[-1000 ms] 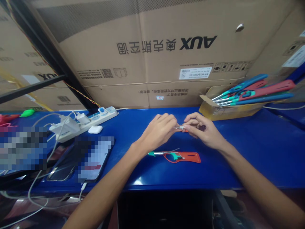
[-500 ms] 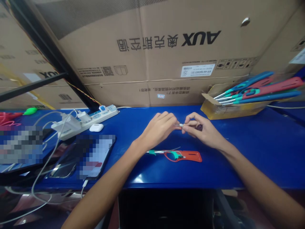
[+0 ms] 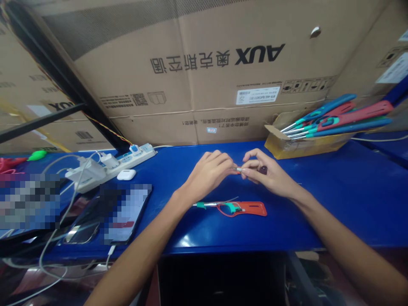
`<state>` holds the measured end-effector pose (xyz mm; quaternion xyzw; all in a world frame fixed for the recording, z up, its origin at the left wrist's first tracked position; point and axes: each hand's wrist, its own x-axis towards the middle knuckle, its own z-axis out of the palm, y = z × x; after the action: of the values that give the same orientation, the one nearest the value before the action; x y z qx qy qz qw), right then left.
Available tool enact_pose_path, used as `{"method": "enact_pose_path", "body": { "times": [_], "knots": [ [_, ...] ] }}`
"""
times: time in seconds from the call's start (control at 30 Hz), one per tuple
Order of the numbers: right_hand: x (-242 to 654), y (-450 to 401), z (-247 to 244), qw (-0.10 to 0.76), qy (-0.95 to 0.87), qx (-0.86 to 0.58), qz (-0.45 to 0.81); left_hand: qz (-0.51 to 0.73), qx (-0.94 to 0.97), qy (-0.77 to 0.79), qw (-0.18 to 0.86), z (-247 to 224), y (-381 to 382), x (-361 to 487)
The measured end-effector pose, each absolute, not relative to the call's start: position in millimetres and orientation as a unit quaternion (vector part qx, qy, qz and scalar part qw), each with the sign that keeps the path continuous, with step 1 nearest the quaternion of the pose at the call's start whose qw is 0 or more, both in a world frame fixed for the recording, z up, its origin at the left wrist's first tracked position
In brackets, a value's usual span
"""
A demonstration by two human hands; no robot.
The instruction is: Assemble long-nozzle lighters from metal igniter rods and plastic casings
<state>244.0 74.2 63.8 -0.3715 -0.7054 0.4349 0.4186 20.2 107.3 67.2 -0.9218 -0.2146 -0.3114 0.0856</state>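
Near the middle of the blue table, my left hand and my right hand meet fingertip to fingertip. Between them is a small whitish piece, pinched by the right thumb and finger and touched by the left fingertips. A bit of orange shows just under it. Something dark and round sits within my right hand's curled fingers. Closer to the front edge lies an orange lighter-like handle with a green trigger part and a metal rod, flat on the table; its left end runs behind my left forearm.
An open cardboard box of blue and red lighter-like tools stands at back right. On the left are a white power strip, an earphone case, a phone and loose white cables. Large cardboard stands behind.
The whole view has shifted slightly, moving the scene a little left. Both hands keep nearly the same pose around the small piece.
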Motion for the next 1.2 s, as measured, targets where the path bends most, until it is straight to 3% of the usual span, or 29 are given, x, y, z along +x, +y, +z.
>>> {"method": "enact_pose_path", "body": {
  "times": [0.93, 1.2],
  "knots": [
    [237.5, 76.4, 59.4, 0.460, -0.653, -0.347, 0.491, -0.335, -0.922, -0.191, 0.035, 62.9, 108.7, 23.6],
    [236.1, 74.5, 63.6, 0.458, -0.657, -0.385, 0.458, -0.319, -0.916, -0.228, 0.079, 60.2, 103.8, 28.3]
  ]
}}
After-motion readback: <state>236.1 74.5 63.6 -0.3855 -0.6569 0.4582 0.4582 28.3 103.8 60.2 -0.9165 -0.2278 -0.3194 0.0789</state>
